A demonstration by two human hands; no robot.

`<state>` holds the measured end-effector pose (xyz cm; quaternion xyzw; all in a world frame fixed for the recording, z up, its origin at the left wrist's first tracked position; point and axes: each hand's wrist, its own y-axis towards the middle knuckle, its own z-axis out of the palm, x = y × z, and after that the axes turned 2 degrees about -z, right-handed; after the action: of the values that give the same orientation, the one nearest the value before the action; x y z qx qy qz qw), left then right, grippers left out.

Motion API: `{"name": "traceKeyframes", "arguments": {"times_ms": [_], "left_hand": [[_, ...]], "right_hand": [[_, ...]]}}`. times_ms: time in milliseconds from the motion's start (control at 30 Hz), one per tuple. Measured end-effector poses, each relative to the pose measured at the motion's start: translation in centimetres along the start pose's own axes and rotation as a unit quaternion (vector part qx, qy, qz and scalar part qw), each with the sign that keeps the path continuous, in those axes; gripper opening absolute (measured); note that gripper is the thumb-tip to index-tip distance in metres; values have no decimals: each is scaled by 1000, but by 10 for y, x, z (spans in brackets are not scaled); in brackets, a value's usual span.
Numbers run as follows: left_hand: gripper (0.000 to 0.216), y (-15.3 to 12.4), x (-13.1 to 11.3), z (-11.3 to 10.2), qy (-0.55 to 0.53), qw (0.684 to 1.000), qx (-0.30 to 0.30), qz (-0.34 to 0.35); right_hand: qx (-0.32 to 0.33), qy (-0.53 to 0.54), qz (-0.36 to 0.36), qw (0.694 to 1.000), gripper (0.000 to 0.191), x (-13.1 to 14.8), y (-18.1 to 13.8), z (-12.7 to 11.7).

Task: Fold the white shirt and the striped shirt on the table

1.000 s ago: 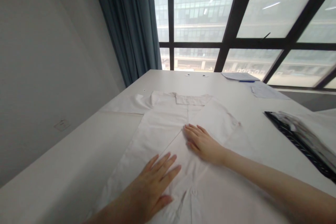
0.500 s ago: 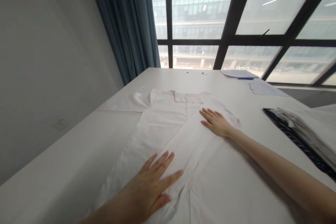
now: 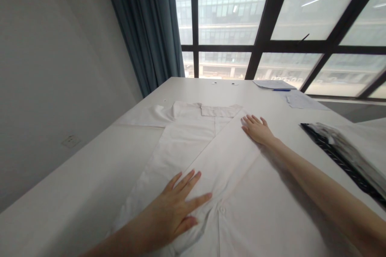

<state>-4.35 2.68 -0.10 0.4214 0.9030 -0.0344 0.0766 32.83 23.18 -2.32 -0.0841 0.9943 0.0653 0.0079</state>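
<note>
A white short-sleeved shirt (image 3: 187,144) lies spread on the white table (image 3: 90,184), collar toward the window, with its right side folded inward. My left hand (image 3: 177,209) rests flat on the lower part of the shirt, fingers spread, beside a small button. My right hand (image 3: 257,128) lies flat with fingers stretched out on the folded shoulder area near the collar. Neither hand holds anything.
A dark striped garment in clear plastic (image 3: 343,152) lies at the right edge of the table. Papers (image 3: 301,100) and a blue pen (image 3: 282,89) sit at the far right. A wall stands to the left, with a blue curtain (image 3: 150,28) and large windows behind.
My right hand slid from the shirt's middle up and right to the shoulder near the collar, smoothing the fold. My left hand stayed pressed on the lower shirt.
</note>
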Motion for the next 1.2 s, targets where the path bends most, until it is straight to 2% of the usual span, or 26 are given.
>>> {"name": "traceKeyframes", "arguments": {"times_ms": [67,133,200,267,333,433,600,767,933,1200], "left_hand": [[65,0,0,0,7,1000,-1,3],[66,0,-1,-1,12,1000,3,6],[67,0,-2,-2,17,1000,4,7],[68,0,-3,-2,19,1000,0,8],[67,0,-3,-1,17,1000,-3,12],[66,0,-2,0,2,1000,0,18],[65,2,-1,-1,-20,1000,9,16],[68,4,-1,-4,-21,999,32,7],[68,4,1,-2,-33,999,34,6],[70,4,1,-4,-28,999,43,8]], "right_hand": [[-24,14,-49,998,53,28,-14,-6],[-28,59,-148,987,53,64,-34,-10],[-12,104,-253,962,53,98,-56,-14],[5,131,-285,950,53,121,-74,-15],[15,144,-286,947,55,129,-82,-14],[18,137,-261,955,64,111,-70,-8],[34,84,-136,987,67,53,-25,4],[55,46,-37,997,70,7,14,15],[47,38,10,998,69,-19,42,22],[27,31,59,997,65,-41,71,25]]}}
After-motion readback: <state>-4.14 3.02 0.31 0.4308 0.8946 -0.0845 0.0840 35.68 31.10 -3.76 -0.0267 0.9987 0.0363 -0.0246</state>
